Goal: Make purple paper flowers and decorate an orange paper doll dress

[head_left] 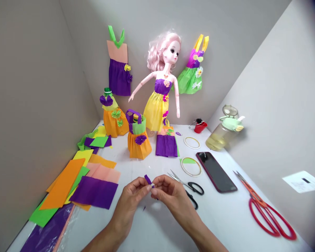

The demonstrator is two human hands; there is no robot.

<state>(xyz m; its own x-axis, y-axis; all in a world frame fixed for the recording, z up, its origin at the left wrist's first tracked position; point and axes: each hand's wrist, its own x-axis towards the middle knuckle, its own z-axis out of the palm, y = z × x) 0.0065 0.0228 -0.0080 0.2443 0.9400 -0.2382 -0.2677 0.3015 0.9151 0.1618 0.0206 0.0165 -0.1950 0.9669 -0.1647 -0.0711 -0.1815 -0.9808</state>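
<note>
Above the front middle of the white table, my left hand (132,199) and my right hand (170,194) meet fingertip to fingertip. Between them they pinch a small purple piece (148,180), whose upper end sticks up to the left. A tiny pale yellowish bit shows at the pinch; its shape is too small to tell. Black-handled scissors (183,182) lie partly behind my right hand, blades apart. A tiny purple scrap (144,208) rests on the table below my hands.
Colored sheets (94,191) are piled at the left. A doll (161,84) and dressed bottles (139,140) stand behind. To the right are two tape rings (191,166), a phone (216,171), red-handled scissors (265,206) and a jug (222,134). Small dresses (120,77) hang on the wall.
</note>
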